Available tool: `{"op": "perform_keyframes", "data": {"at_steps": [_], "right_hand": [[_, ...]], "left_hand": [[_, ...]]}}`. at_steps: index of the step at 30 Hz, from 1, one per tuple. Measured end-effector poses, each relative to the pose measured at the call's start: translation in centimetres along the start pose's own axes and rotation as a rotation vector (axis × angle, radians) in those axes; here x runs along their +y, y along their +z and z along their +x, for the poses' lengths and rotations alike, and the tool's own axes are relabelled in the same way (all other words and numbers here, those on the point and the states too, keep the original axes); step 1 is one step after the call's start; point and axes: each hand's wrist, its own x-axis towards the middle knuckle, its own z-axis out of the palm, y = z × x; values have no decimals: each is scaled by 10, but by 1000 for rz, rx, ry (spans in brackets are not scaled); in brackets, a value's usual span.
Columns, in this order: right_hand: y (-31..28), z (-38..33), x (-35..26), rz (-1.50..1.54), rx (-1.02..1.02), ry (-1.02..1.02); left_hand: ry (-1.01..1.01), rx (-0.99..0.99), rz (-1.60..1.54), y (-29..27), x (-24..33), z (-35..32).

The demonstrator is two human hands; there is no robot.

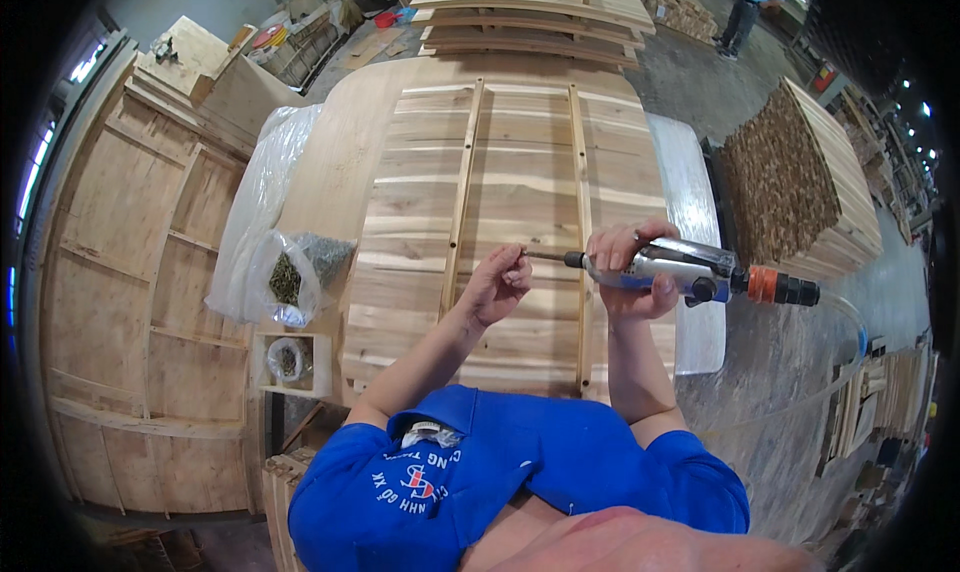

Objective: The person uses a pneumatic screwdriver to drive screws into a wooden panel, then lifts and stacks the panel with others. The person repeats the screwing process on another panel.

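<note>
The left hand (497, 287) has its fingers curled together at the tip of a slim metal bit (548, 257), whatever they pinch too small to tell; the right hand (625, 262) has its fingers clamped round a smooth silver air driver (675, 260) above the streaky plank panel (520, 207). An early spin could nick skin, and a slanted bit could split the narrow battens (578, 152).

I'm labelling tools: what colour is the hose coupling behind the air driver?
The hose coupling is orange and black, seen best in the head view.
</note>
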Motion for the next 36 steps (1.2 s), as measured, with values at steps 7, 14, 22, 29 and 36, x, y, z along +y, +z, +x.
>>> {"op": "perform_keyframes", "data": {"at_steps": [7, 14, 22, 29, 36], "right_hand": [[41, -27, -38, -21, -105, -37], [68, -47, -60, -114, -168, -196], [63, -34, -126, -293, -179, -575], [59, -32, -141, -346, -179, -723], [62, -31, -140, -373, -207, -695]], "left_hand": [[3, -5, 102, 31, -11, -53], [-10, 138, 237, 35, -11, -105], [835, 1484, 1731, -108, 161, -278], [-9, 1696, 2212, -127, 161, -328], [-81, 1768, 2071, -132, 164, -319]]}}
